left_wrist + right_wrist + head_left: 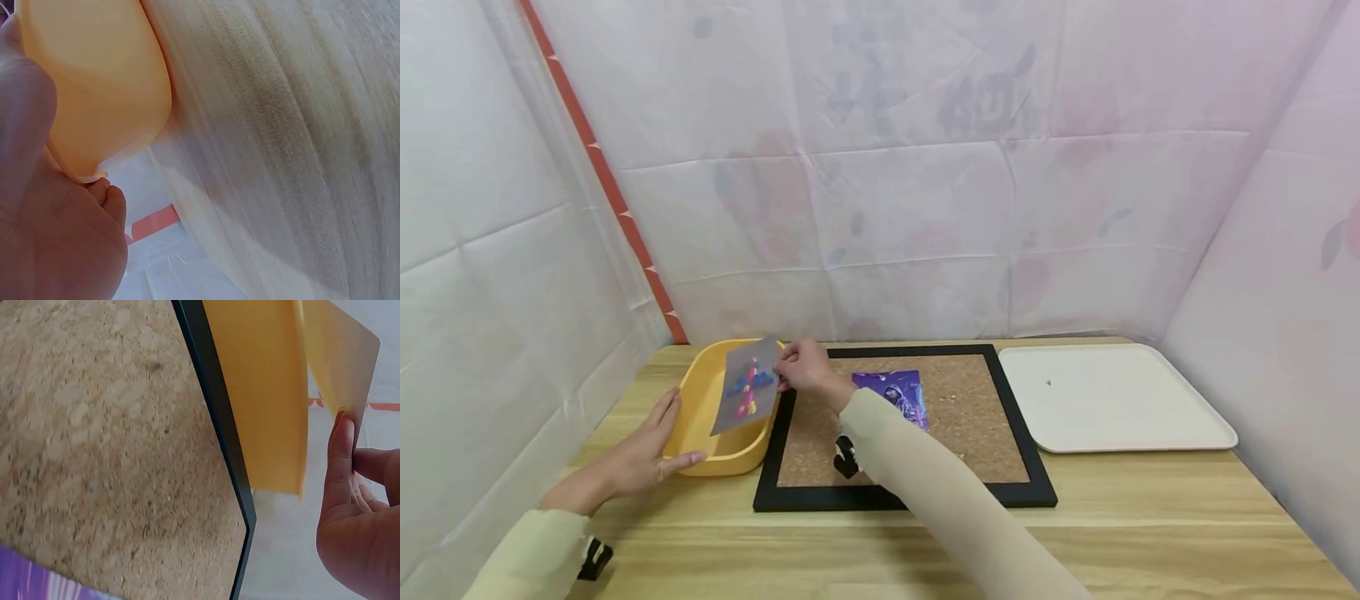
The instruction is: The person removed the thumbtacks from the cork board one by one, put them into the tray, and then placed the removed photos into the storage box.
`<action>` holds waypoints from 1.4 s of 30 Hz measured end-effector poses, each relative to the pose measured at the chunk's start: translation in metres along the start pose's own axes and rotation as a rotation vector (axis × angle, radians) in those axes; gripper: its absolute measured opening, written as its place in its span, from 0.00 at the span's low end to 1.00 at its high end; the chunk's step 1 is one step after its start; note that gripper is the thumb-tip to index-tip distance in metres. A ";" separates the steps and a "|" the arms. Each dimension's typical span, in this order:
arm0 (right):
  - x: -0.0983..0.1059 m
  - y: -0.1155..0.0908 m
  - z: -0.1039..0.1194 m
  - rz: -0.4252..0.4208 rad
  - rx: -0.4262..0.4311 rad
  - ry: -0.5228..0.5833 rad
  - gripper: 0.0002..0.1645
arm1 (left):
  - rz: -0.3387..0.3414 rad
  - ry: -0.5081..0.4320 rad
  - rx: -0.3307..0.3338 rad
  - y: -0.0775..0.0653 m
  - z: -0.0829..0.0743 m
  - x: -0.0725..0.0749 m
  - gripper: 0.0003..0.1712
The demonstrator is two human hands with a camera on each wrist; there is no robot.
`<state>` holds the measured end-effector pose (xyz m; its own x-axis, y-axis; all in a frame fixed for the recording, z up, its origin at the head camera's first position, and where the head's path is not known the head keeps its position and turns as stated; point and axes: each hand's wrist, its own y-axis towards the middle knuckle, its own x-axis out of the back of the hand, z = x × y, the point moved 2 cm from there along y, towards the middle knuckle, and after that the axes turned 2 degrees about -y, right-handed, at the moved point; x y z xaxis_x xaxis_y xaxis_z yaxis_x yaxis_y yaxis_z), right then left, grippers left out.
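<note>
In the head view my right hand (803, 364) pinches the right edge of a thin grey card (747, 387) printed with a pink, yellow and blue picture. The card is tilted over a yellow plastic basin (700, 408). The right wrist view shows the thumb and fingers (340, 450) pressed on the card's edge. My left hand (643, 450) holds the basin's near left corner, thumb along the near rim and fingers at the left side. In the left wrist view some fingertips (112, 203) curl at the basin's rim. The basin's inside is partly hidden behind the card.
Right of the basin lies a black-framed cork board (970, 417) with a purple printed packet (891, 392) on it, partly under my right forearm. A white tray (1112, 400) sits farther right. White sheeting (910, 208) stands behind the wooden table (1150, 517).
</note>
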<state>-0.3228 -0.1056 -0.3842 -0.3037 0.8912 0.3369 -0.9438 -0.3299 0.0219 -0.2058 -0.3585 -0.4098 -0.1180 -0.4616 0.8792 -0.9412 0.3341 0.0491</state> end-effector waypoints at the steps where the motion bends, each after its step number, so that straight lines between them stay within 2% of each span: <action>1: -0.002 0.000 0.000 -0.001 0.000 -0.004 0.04 | 0.000 0.001 -0.001 0.000 0.000 0.000 0.65; 16: -0.033 0.001 0.009 0.024 0.003 -0.072 0.04 | -0.011 0.027 0.012 -0.001 0.001 0.001 0.67; 22: -0.039 0.002 0.010 -0.053 0.038 -0.107 0.04 | -0.018 0.024 0.017 0.002 0.000 0.003 0.67; 26: -0.041 0.004 0.007 -0.077 0.024 -0.112 0.06 | -0.013 0.036 0.019 0.002 -0.001 0.002 0.67; 31: -0.043 0.007 0.007 -0.094 0.047 -0.224 0.11 | -0.026 0.043 -0.001 0.003 -0.002 -0.001 0.66; 38: -0.054 0.002 0.005 0.015 0.102 -0.292 0.08 | -0.036 0.029 -0.017 -0.004 0.002 -0.002 0.65; 42: -0.052 0.004 0.003 0.006 0.107 -0.326 0.10 | -0.040 0.038 -0.022 -0.002 0.002 -0.001 0.64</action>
<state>-0.3099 -0.1546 -0.3986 -0.2349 0.7484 0.6202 -0.9178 -0.3810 0.1122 -0.2050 -0.3602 -0.4120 -0.0681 -0.4435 0.8937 -0.9379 0.3339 0.0942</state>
